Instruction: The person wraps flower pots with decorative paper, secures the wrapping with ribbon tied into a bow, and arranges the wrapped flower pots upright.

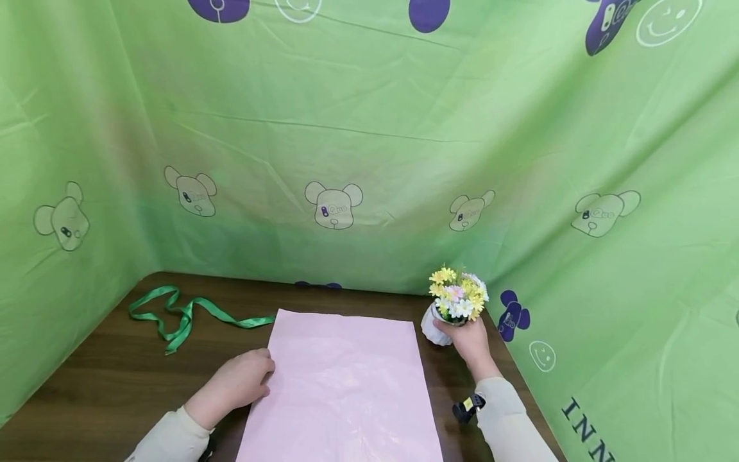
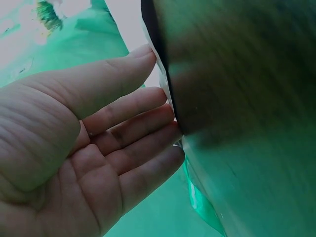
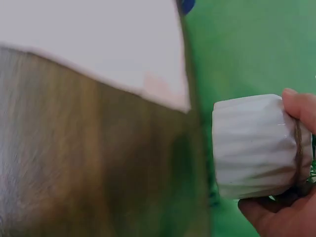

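My right hand (image 1: 472, 341) grips a small white flowerpot (image 3: 254, 148) near its rim, thumb on one side and fingers on the other. Yellow, white and pink flowers (image 1: 458, 295) fill the pot, which has a twine band around its neck. In the right wrist view its base shows slightly off the tabletop. A sheet of pink paper (image 1: 346, 378) lies flat in front of me. At its left edge rests my left hand (image 1: 239, 383), thumb and fingertips touching the edge with the fingers loosely extended, as the left wrist view shows.
A loose green ribbon (image 1: 187, 314) curls across the back left of the brown wooden table (image 1: 104, 378), its end reaching the paper's corner. Green printed cloth (image 1: 369, 128) walls the table at the back and both sides, close behind the flowerpot.
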Action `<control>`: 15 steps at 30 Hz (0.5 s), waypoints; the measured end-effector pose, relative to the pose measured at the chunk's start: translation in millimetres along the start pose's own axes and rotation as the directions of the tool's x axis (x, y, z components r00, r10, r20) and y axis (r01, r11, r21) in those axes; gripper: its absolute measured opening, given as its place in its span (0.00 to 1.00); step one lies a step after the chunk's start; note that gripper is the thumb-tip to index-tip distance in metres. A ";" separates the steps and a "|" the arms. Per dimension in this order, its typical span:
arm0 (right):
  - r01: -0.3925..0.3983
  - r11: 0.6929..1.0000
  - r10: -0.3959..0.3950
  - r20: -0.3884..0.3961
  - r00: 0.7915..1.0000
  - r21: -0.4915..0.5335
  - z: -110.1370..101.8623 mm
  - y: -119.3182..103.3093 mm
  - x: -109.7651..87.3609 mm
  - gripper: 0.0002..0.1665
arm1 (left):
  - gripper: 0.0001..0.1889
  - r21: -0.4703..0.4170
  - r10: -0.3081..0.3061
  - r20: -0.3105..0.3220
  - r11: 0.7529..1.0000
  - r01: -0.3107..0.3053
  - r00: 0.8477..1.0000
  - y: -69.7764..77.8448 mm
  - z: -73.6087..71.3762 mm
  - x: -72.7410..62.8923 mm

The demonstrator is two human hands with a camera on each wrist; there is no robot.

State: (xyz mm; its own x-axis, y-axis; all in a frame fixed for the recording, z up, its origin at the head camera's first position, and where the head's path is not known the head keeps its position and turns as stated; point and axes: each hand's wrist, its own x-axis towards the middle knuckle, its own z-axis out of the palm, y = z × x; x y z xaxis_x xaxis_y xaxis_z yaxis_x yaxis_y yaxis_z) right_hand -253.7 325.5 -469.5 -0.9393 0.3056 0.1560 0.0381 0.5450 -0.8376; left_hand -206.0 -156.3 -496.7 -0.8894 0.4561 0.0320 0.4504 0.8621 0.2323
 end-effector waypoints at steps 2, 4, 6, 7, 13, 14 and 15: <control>0.015 1.000 -0.015 -0.001 1.000 0.004 -1.9 -11.8 -4.5 0.56 | 0.10 -0.001 0.004 0.001 1.000 -0.004 1.000 -0.1 -0.4 0.4; 0.028 1.000 -0.028 0.004 1.000 0.001 -2.8 -23.7 -10.0 0.56 | 0.10 0.001 0.009 0.002 1.000 -0.009 1.000 0.0 -1.1 0.7; 0.036 0.999 -0.036 0.021 0.999 0.014 -2.4 -35.5 -16.9 0.56 | 0.10 -0.001 0.015 0.004 1.000 -0.015 1.000 0.1 -2.1 1.0; 0.038 0.999 -0.039 0.031 0.999 0.022 -1.6 -41.1 -20.8 0.55 | 0.10 -0.001 0.016 0.006 1.000 -0.016 1.000 0.3 -2.7 1.1; 0.068 0.997 -0.070 0.101 0.992 0.018 7.3 -71.8 -48.9 0.54 | 0.10 -0.004 0.009 0.023 1.000 -0.009 1.000 1.3 -4.5 0.8; 0.080 0.997 -0.080 0.111 0.991 0.006 9.2 -75.3 -53.2 0.54 | 0.09 0.001 0.011 0.022 1.000 -0.011 1.000 1.6 -4.5 0.6; 0.088 0.996 -0.087 0.117 0.989 -0.002 11.1 -78.2 -57.4 0.54 | 0.09 0.004 0.014 0.020 1.000 -0.014 1.000 2.0 -4.5 0.5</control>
State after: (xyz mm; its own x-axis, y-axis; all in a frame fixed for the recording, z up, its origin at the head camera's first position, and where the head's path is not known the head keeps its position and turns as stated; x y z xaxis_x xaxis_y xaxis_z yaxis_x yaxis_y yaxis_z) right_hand -206.6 256.7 -418.8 -0.9724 0.1634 0.1664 -0.0441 0.5717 -0.8193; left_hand -205.9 -155.4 -491.9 -0.8812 0.4724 0.0154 0.4631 0.8565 0.2281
